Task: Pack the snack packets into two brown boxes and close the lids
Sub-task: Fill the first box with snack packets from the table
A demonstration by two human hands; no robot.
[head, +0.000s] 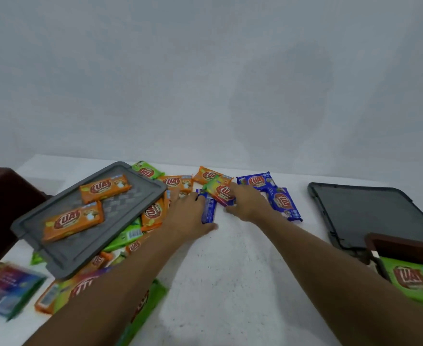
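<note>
Head view: snack packets [173, 182] lay scattered across the middle of the frame on the white table [230, 270]
Handling: judged light, with slick film wrappers and brittle contents; best taken by the long edges, without squeezing
Left hand [189, 216]: arm stretched forward, fingers and thumb clamped on the blue packet [209, 208], which stood on edge
Right hand [246, 203]: arm extended, fingers curled over the green-red packet [220, 192], pinching it just beside the blue one
Brown box [405, 242]: lower right of the frame, open, with a green packet [412, 278] inside
</note>
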